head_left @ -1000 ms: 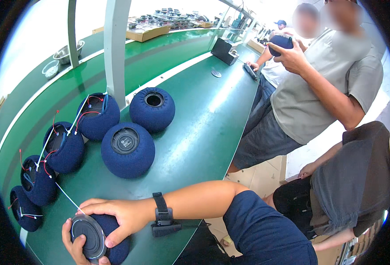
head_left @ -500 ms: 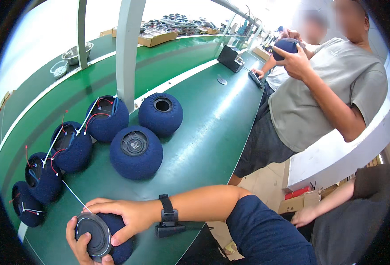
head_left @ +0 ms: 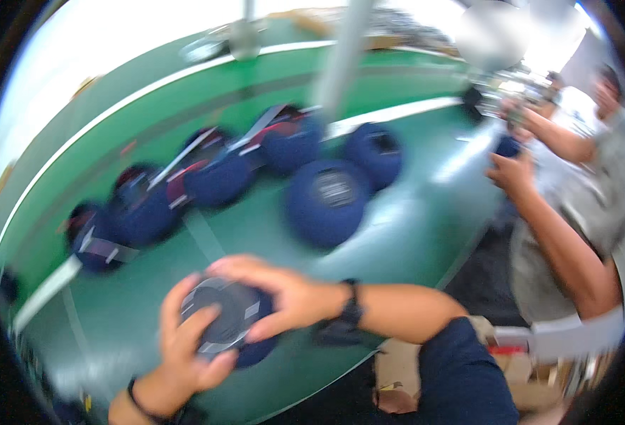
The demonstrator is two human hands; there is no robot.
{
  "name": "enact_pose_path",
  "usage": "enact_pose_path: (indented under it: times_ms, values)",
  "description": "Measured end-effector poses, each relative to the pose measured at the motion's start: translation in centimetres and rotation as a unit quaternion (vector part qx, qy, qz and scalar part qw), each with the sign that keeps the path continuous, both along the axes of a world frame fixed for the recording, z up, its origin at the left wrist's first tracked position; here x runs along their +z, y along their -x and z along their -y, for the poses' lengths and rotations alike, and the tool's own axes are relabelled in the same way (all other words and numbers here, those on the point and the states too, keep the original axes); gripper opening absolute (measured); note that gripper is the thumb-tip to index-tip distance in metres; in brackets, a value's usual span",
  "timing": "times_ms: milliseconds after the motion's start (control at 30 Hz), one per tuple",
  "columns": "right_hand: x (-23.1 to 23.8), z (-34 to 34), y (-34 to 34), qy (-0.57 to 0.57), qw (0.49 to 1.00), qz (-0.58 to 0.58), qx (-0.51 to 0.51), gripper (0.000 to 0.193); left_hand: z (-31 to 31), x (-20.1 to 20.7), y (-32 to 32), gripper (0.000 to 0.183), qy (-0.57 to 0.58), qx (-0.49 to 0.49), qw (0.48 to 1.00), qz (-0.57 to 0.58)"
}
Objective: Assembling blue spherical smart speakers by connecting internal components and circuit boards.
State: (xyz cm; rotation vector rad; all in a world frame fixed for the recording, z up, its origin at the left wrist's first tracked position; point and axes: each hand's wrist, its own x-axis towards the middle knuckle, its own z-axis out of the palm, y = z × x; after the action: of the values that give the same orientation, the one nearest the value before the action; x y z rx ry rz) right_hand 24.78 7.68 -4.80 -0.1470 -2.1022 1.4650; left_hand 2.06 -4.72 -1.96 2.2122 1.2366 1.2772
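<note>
While blurred, both hands' grip clamped on round blue speaker (head_left: 231,326), grey face seemingly upward.

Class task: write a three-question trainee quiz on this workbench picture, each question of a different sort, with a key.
1. True or false: both of the person's hands are on the same round dark-blue speaker.
2. Multiple choice: the bench top is (A) green, (B) red, (C) bare wood.
3. Fill in: the black strap sits on the wrist of the person's ___ hand.

Key
1. True: the left hand cups it from below and the right hand lies over its top.
2. A.
3. Right; the wrist strap is just behind that hand. More blue speakers lie farther back on the bench, blurred.
</note>
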Motion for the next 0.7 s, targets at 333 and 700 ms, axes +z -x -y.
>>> enact_pose_path:
  times_ms: [333,700]
  values:
    - [2.5,0.7,1.1,0.172,0.983,0.057,-0.042,0.118,-0.1,0.3,-1.3,0.058,-0.081,0.056,0.995,0.023]
    - [2.0,1.5,1.4,0.059,0.993,0.003,-0.103,0.102,-1.3,-1.6,-1.6,0.049,-0.171,0.078,0.979,0.078]
